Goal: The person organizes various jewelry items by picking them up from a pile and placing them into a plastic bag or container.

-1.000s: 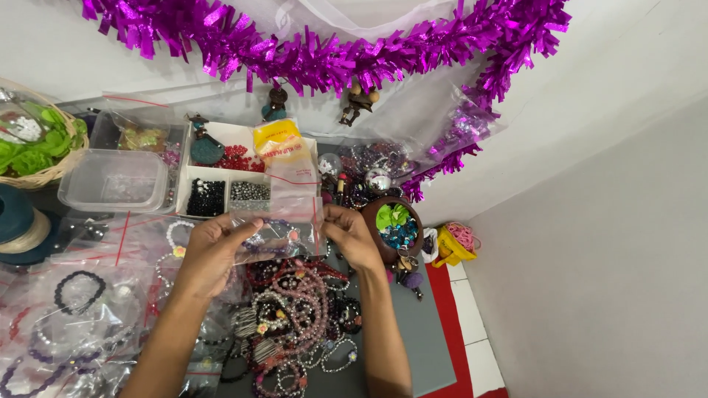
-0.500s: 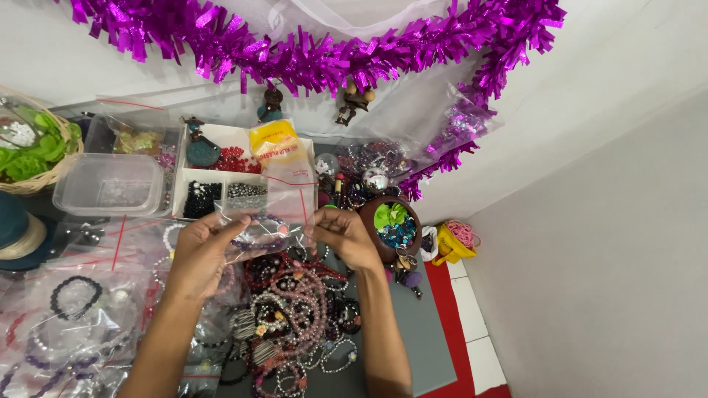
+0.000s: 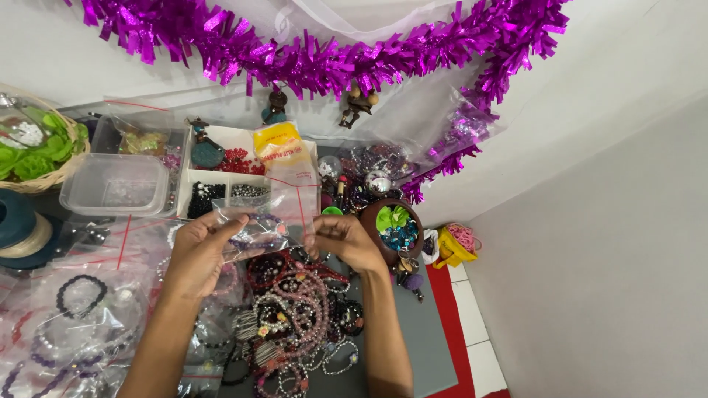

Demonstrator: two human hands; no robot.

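Observation:
Both my hands hold one small clear zip bag point(image 3: 259, 225) with a red seal strip and a purple bead bracelet inside. My left hand point(image 3: 198, 250) grips its left side. My right hand point(image 3: 345, 239) pinches its right edge by the seal. The bag hangs just above a heap of beaded bracelets point(image 3: 295, 309) in pink, white and dark beads on a grey mat.
A white divided tray of beads point(image 3: 221, 166) and a clear lidded box point(image 3: 114, 184) lie beyond. A brown bowl point(image 3: 391, 225) sits right, bagged bracelets point(image 3: 74, 309) left, a woven basket point(image 3: 37, 144) far left. Purple tinsel point(image 3: 324, 51) hangs on the wall.
The bag has shifted slightly left and up in my hands, and my right hand has slid along its edge toward the left. The view has wobbled a little.

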